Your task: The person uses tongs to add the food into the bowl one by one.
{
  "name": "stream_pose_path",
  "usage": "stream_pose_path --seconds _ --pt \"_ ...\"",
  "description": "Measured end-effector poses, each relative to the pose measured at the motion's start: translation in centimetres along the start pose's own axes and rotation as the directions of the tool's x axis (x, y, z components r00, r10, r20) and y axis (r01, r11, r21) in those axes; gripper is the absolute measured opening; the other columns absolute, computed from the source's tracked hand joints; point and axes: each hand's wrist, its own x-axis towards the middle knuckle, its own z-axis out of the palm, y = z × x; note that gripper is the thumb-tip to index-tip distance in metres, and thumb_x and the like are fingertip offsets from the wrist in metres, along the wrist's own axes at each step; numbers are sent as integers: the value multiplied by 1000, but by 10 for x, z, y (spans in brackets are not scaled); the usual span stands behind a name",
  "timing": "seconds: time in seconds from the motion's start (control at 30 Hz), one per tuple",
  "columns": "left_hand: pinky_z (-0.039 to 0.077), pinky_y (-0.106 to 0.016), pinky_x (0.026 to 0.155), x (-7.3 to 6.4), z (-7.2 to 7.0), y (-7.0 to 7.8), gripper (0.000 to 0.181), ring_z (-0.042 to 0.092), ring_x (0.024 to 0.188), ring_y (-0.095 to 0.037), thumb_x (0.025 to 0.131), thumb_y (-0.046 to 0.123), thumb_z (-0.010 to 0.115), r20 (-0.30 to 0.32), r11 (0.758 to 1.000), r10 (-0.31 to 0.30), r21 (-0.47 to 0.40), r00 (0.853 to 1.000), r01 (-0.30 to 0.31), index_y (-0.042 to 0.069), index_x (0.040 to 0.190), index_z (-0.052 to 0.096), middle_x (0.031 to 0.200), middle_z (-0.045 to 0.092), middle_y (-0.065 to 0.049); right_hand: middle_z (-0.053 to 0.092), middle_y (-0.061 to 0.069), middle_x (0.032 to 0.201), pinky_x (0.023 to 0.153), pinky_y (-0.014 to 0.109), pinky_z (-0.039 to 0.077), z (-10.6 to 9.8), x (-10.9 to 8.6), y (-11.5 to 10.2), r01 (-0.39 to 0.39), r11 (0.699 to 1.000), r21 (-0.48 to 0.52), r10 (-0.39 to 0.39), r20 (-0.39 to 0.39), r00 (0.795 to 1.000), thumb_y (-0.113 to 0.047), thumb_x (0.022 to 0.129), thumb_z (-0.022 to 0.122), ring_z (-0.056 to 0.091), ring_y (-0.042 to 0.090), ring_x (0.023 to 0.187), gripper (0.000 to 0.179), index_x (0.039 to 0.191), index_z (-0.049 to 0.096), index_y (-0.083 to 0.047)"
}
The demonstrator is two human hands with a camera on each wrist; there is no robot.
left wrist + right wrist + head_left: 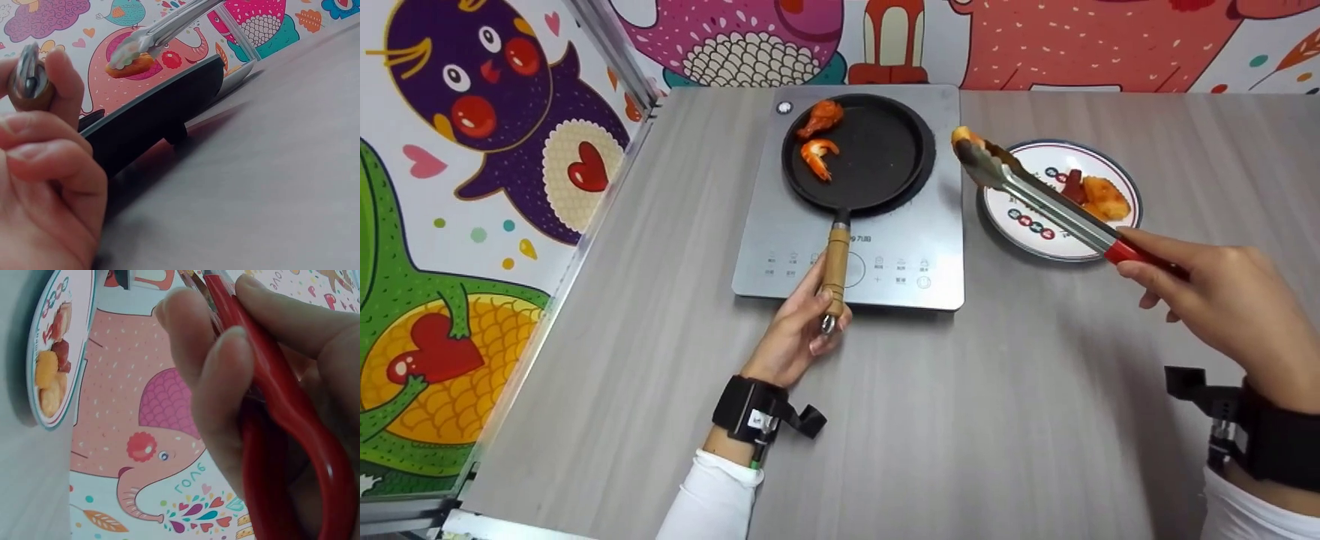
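The left hand [795, 330] grips the wooden handle [835, 274] of the pan [877, 154] at upper centre, while the right hand [1241, 300], at right, holds tongs [1057, 209] pinching food [130, 68].

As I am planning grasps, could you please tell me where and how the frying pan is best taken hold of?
Probably by its wooden handle, from the near side of the cooktop: the handle juts that way from the round frying pan and looks slim enough to close around; the left hand grips it there.
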Motion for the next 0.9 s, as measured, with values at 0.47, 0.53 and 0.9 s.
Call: stream_pose_path --seconds 0.47,0.53,0.9 --pt "29 -14 38 1 -1 -2 57 45 57 -9 92 18 48 -7 1000 9 8 1000 -9 34 140 24 77 56 -9 58 -2 57 40 15 34 13 27 -22 106 994 4 -106 -37 994 -25 82 64 51 8 46 37 117 61 -13" --pt "29 -15 37 1 0 -2 56 44 55 -9 92 18 48 -4 1000 11 15 1000 -10 33 140 24 76 56 -9 58 -2 56 40 15 34 16 31 -23 126 992 6 -125 -48 991 -24 81 65 51 8 45 38 117 61 -14" --pt "29 -15 37 2 1 0 57 45 55 -9 92 15 47 -5 1000 11 15 1000 -11 33 141 22 75 56 -8 59 -2 56 45 20 35 42 54 -35 234 972 3 -232 -99 968 -21 77 70 52 10 45 40 116 62 -17"
